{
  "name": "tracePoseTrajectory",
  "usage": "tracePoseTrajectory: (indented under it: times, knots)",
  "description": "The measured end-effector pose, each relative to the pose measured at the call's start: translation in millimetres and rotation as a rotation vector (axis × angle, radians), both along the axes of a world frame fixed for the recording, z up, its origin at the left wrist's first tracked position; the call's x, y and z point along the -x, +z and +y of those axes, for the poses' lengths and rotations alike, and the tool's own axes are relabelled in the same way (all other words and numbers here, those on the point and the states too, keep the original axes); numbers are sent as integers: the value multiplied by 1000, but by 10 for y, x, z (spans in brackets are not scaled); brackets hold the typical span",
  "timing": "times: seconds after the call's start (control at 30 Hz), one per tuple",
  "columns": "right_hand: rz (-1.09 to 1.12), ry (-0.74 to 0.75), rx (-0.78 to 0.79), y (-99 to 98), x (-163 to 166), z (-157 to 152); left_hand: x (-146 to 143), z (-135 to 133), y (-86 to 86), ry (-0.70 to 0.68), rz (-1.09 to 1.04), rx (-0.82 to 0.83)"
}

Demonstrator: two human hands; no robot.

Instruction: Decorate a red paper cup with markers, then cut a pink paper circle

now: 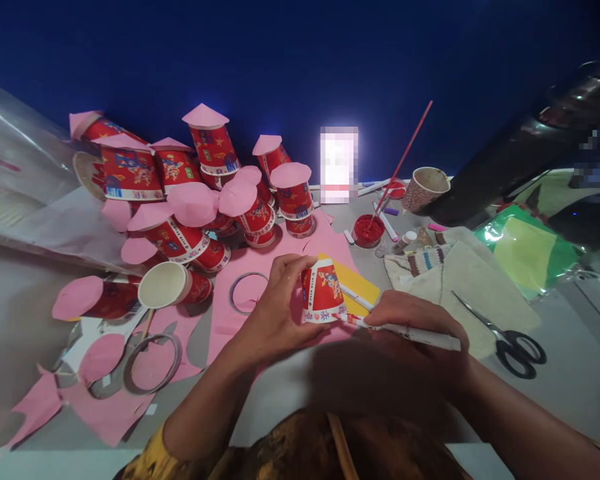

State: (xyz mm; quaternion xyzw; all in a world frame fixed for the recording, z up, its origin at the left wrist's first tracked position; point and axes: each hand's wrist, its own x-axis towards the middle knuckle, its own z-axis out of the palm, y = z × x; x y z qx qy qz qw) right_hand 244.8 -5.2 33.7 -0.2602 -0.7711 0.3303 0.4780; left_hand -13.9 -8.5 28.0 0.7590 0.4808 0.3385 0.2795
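Observation:
My left hand (pixel 273 310) grips a red patterned paper cup (pixel 325 290) from its left side, thumb near the rim and fingers at the base. The cup is upside down, with its white rim low and facing me. In my right hand (pixel 420 330) is a white marker (pixel 425 335), held like a pen. Its red tip touches the cup's rim, where small coloured marks show. Behind the cup, a yellow paper piece (pixel 363 287) lies under another white marker (pixel 353 293). Pink paper (pixel 285 263) spreads beneath my left hand.
Red cups with pink cone tops (pixel 213 143) crowd the back left. Tape rolls (pixel 153 363) and pink scraps (pixel 113 407) lie at left. A red paint pot (pixel 369 230) with a brush stands behind. Scissors (pixel 515 347) rest on cloth (pixel 475 287) at right, near a green packet (pixel 525 247).

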Motion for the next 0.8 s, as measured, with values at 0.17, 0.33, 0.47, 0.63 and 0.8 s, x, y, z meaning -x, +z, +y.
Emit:
tracePoseTrajectory:
  times: [0.17,0.33,0.47,0.63,0.8]
  knots:
    - [-12,0,-8,6,3,1,4,-4,0,2,19,19]
    - [-15,0,-17,0,2,6,-3,-6,-21,6,6,-3]
    - [-15,-9,-22,-18,-4,7,-8,-6,-18,-5,8,4]
    - [-2,-1,-35,-48,-21,11,-6,-8,-8,-4,-30,41]
    - [8,-23,-39,-54,-34,14,-11,-3,-17,-4,-40,53]
